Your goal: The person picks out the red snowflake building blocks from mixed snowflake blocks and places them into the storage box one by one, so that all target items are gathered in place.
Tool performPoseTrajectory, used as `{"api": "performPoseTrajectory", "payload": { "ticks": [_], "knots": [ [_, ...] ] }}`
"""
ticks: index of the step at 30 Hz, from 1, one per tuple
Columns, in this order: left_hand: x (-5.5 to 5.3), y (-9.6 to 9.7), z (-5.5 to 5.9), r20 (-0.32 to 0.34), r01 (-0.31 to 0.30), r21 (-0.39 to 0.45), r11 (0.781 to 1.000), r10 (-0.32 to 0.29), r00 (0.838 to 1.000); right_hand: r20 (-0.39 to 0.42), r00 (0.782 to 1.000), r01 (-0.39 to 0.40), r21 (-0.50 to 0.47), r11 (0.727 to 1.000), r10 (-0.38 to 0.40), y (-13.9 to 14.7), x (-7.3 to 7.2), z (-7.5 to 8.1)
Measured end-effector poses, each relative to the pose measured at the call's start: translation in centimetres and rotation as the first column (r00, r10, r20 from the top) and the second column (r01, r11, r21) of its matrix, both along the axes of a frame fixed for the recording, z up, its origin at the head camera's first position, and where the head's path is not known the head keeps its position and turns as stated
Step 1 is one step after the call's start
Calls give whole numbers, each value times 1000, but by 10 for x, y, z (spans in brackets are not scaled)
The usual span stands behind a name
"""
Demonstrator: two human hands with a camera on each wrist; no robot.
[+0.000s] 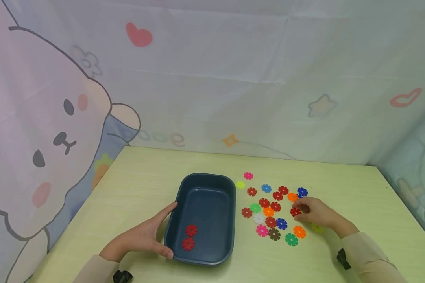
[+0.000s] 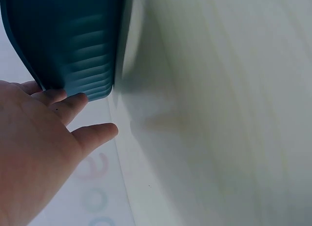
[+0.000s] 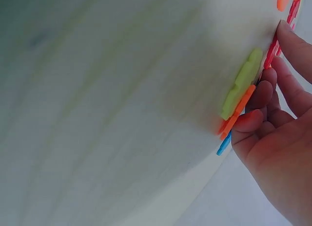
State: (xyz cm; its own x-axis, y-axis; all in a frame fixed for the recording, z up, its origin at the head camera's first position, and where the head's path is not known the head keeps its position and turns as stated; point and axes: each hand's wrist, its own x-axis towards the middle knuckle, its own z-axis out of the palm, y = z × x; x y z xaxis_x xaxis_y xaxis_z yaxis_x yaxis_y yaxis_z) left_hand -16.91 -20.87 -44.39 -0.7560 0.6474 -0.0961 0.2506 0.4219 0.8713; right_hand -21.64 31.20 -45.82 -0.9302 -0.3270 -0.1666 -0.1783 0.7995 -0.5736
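Observation:
My left hand (image 1: 141,236) steadies the dark blue plastic tray (image 1: 230,220), its spread fingers and thumb against the tray's left side. In the left wrist view, fairly straight fingers touch the tray's outer wall (image 2: 63,50). Two red notched interlocking discs (image 1: 188,244) lie near the front of the tray. Over the right edge of the scattered discs, my right hand (image 1: 316,213) pinches a red interlocking disc (image 1: 295,212) between thumb and finger. That red disc (image 3: 271,53) appears edge-on in the right wrist view, close to the tabletop. The other fingers curl inward.
Several discs lie flat right of the tray, among them a green disc (image 1: 291,239), a white disc (image 1: 259,219) and a blue disc (image 1: 302,192). A yellow-green disc (image 1: 317,228) sits under the right wrist. A printed cloth (image 1: 212,78) hangs behind the table (image 1: 145,169).

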Motion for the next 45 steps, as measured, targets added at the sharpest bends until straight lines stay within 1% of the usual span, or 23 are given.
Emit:
{"api": "performPoseTrajectory", "payload": {
  "ticks": [7,10,16,22,29,39,45],
  "knots": [
    [0,0,0,-8,2,-1,1000,-2,1000,29,1000,-4,2,1000,4,0,-2,1],
    [0,0,1,2,4,6,1000,-4,1000,28,999,-20,4,1000,20,0,-3,1],
    [1,0,2,5,4,10,1000,-4,1000,32,999,-15,2,1000,14,0,-4,-1],
    [1,-1,2,12,1,9,1000,-1,1000,23,999,-32,-27,999,33,1,-3,0],
    [1,0,2,15,0,7,1000,0,1000,33,999,-19,-48,999,21,1,-1,3],
    [1,-1,2,15,-6,-1,1000,6,1000,45,999,-12,-8,1000,12,0,-1,4],
    [1,-1,2,23,-3,3,1000,3,1000,40,999,-33,11,999,32,0,1,5]
  ]
}}
